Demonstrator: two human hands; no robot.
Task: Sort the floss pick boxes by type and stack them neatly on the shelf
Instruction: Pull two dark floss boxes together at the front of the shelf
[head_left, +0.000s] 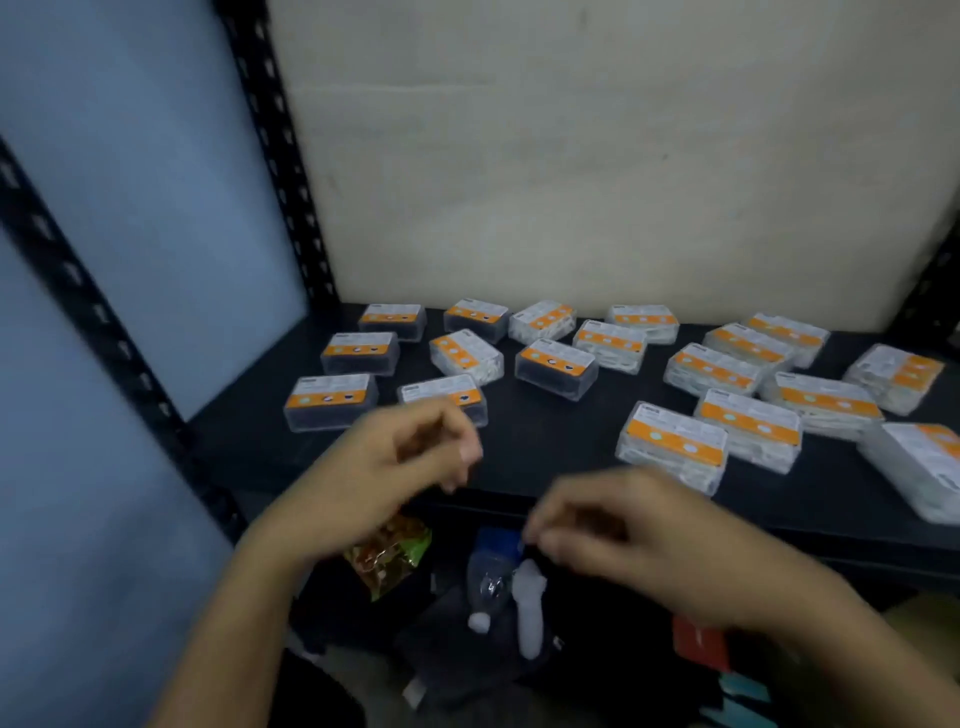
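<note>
Both empty, loosely curled: my left hand hovers just short of a crosswise floss pick box; right hand farther.

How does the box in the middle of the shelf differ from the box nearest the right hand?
The middle box looks dark inside; the box nearest the right hand looks white inside. The middle box lies apart from the others; the other sits close against a neighbouring box, touching or not is unclear. Both lie flat on the shelf, clear-walled, orange label up.
</note>
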